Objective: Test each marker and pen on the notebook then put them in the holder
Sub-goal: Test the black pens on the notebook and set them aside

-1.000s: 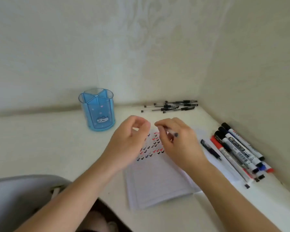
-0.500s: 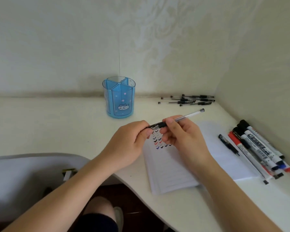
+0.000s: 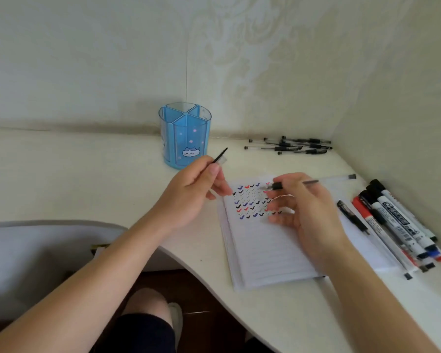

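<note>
Right hand (image 3: 306, 212) pinches a clear black-gripped pen (image 3: 277, 186) over the white lined notebook (image 3: 265, 253), hiding some coloured ticks (image 3: 247, 201). Left hand (image 3: 192, 194) pinches a clear black-clipped cap (image 3: 220, 157) just left of the notebook. Blue translucent holder (image 3: 185, 138) stands beyond the notebook, and whiteboard markers (image 3: 397, 225) lie to its right.

A single wide-angle view from the person's head looks forward and down, close over the curved near edge of the cream-white bench (image 3: 61, 174). It faces the bench's far right corner, where the pale patterned walls (image 3: 265, 59) meet. The person's bare knee (image 3: 145, 304) shows below that edge.
</note>
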